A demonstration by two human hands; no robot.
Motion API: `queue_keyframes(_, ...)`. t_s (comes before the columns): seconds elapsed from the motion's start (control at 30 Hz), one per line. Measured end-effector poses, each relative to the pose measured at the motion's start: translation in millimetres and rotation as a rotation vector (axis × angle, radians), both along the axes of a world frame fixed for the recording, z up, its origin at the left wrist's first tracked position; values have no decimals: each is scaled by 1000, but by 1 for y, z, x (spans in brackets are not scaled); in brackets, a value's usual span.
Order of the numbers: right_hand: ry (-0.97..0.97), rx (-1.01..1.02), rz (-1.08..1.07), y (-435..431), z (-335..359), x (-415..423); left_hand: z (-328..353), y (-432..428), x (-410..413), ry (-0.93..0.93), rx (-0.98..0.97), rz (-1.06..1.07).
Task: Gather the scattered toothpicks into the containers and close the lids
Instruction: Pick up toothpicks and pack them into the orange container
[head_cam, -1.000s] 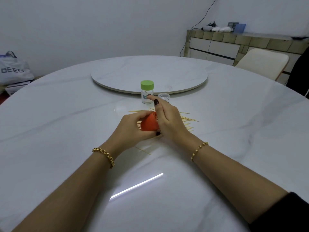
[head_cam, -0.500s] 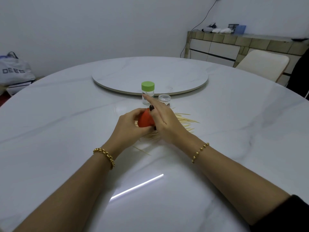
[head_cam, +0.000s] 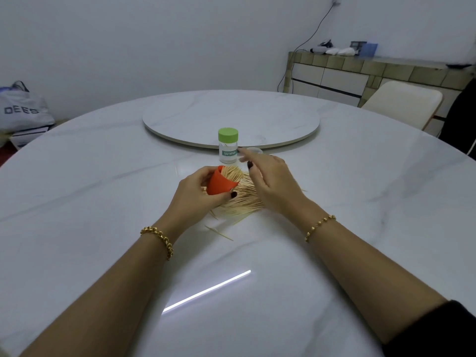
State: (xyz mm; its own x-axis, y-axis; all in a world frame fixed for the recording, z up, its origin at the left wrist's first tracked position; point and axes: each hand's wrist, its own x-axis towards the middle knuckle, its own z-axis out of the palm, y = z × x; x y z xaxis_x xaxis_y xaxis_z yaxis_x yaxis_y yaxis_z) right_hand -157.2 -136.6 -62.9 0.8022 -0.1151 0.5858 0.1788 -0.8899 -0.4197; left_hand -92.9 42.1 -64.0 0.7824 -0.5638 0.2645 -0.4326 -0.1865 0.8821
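Toothpicks (head_cam: 231,173) pack the orange container (head_cam: 219,186), which the left hand (head_cam: 192,199) grips, tilted to the right. The right hand (head_cam: 275,186) hangs over the loose pile (head_cam: 242,203) on the bench (head_cam: 103,176), its fingers straight and holding nothing, the blurred tips near the green-lidded jar (head_cam: 228,145). A clear lid (head_cam: 255,150) lies behind it. The turntable (head_cam: 231,112) rim sits just beyond the jar. The bench runs wide on both sides.
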Motion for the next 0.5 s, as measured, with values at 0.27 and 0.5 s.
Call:
queue_keyframes(0.27, 328, -213, -284, -41, -20, 2, -2, -2, -2, -30, 41, -17)
queue_keyframes(0.5, 305, -172, -343, -43, -22, 2, -2, -2, -3, -70, 59, -1)
